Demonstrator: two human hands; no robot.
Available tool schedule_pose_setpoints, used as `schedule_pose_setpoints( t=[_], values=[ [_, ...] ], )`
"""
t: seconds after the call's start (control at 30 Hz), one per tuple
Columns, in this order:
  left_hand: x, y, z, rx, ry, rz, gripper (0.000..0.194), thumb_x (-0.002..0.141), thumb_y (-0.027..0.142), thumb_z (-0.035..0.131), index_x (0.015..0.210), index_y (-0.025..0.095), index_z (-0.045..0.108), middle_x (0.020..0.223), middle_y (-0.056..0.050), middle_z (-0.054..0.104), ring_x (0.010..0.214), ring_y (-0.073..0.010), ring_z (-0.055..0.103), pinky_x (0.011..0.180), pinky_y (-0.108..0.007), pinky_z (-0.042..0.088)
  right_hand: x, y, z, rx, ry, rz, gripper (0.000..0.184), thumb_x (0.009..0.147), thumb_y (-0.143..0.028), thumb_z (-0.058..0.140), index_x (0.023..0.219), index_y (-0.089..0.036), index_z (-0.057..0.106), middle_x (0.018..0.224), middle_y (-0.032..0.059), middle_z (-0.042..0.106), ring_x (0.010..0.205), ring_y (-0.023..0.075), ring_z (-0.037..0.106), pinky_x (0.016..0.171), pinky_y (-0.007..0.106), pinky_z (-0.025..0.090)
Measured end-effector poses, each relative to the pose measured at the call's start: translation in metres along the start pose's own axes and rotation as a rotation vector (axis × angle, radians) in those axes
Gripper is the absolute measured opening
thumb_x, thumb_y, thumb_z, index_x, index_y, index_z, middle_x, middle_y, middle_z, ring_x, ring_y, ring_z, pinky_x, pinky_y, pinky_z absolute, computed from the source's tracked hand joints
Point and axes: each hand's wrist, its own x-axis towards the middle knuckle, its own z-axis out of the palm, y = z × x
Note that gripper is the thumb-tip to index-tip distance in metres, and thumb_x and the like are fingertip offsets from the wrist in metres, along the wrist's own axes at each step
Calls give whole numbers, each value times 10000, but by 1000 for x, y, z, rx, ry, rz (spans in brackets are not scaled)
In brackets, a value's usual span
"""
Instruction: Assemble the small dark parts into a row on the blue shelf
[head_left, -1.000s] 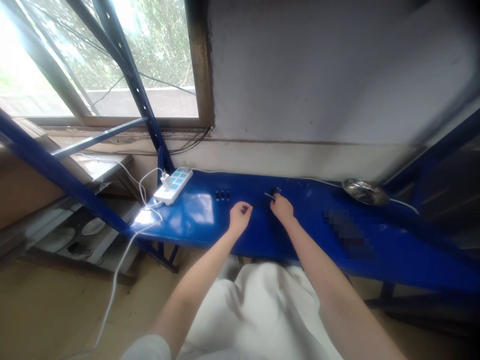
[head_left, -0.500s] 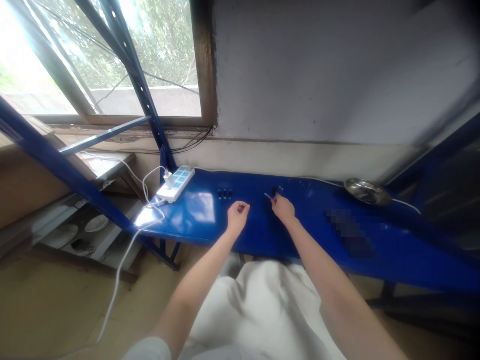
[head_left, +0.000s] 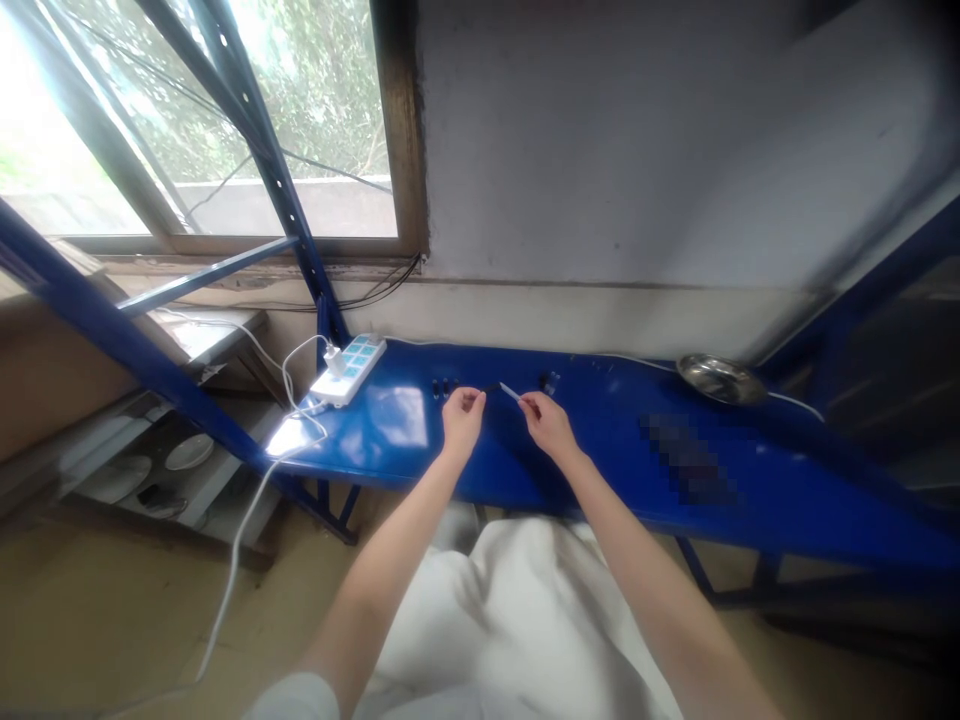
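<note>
Over the blue table, my left hand pinches a small black piece that points to the right. From the other side, my right hand grips a thin pale stick between thumb and fingertips. The stick's tip is at the end of the black piece; whether they touch I cannot tell. Several short black pieces stand in a row just beyond my left hand, partly covered by it. Behind my right hand lie a small dark part and small clear parts.
A white power strip with a plug and cord is at the table's left end. A shiny metal dish sits at the back right. A blurred dark patch lies nearer. Blue frame posts rise at the left.
My right hand has moved left and brought the pale stick up to the black piece. My left hand has risen slightly, now covering part of the row of black pieces.
</note>
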Motion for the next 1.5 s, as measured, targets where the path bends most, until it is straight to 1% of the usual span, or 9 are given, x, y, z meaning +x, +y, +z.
schedule_pose_setpoints(
  t=[0.17,0.3,0.43,0.63,0.8,0.97,1.07,1.3,1.5],
  values=[
    [3,4,-3,39,9,103,149,798,295,527,854,165,572,802,-25,597,701,-109,559,686,-245,448,0,-4,-4,-43,-1,-52,302,885,-391,356,873,-193,584,794,66,625,645,169,564,593,286,444],
    [4,11,-3,42,-4,192,204,828,256,487,1004,179,557,964,-63,602,767,-119,582,721,-261,463,1,-10,-8,-67,9,-74,302,887,-384,356,873,-193,589,790,68,624,652,173,567,596,289,444],
    [4,15,-2,37,-15,214,246,829,249,492,1064,187,531,1054,-81,580,781,-116,590,724,-263,471,2,-17,-10,-66,11,-65,293,888,-380,361,874,-194,586,795,66,628,639,167,567,582,283,443],
    [5,16,3,-62,14,151,266,773,255,579,1006,189,468,902,-42,581,714,-97,590,714,-253,481,2,-27,-7,-71,17,-84,293,890,-379,359,864,-189,581,764,64,623,635,166,565,566,274,439],
    [7,18,7,-99,27,158,259,762,250,591,974,190,453,842,-24,569,730,-103,592,719,-249,479,1,-30,-6,-76,35,-105,299,893,-379,356,858,-183,580,751,61,619,627,160,559,561,265,431],
    [7,16,6,-72,24,175,244,784,258,562,1002,185,478,841,-24,584,700,-102,592,690,-246,477,1,-33,-9,-68,52,-109,302,896,-387,352,867,-184,574,753,63,622,635,162,563,566,264,431],
    [6,17,4,10,-14,210,168,819,285,514,940,175,553,865,-42,611,707,-111,595,679,-248,469,3,-34,-10,-42,53,-109,316,895,-405,346,862,-184,570,758,65,620,639,162,566,573,266,434],
    [-2,21,8,33,-68,247,249,833,273,498,1032,166,602,1027,-93,638,771,-130,601,692,-264,471,8,-41,-10,85,36,31,322,871,-456,364,861,-195,552,785,73,628,662,179,579,589,287,443],
    [-8,21,10,52,-131,293,391,837,240,491,1223,183,517,1120,-116,612,783,-132,604,705,-273,481,13,-53,-6,356,-45,188,240,824,-423,439,830,-194,509,732,41,631,653,163,588,618,296,459]
  ],
)
